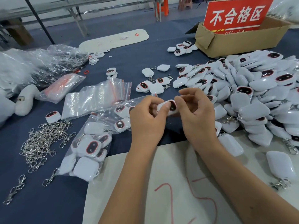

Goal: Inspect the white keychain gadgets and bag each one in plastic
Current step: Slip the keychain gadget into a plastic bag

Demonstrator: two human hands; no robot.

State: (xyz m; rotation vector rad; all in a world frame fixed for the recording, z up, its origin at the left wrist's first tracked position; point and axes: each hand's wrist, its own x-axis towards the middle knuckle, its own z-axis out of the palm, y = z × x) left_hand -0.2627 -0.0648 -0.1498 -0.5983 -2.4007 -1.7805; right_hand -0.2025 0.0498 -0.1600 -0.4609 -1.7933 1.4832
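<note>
Centre frame: my left hand (146, 120) and right hand (196, 113) are both pinched on one white gadget (169, 106), dark oval face showing between the fingertips. I'd say this is the inspection step, so I should turn it slowly, check the face and shell, then reach for an empty zip bag (97, 98) left of centre. The unchecked heap (252, 94) fills the right side; filled bags (90, 151) lie lower left. Upper right, a cardboard box (234, 41) carries a red sign (237, 14) reading "不合格区". The pale sheet (178, 191) under my forearms shows "25" in red.
</note>
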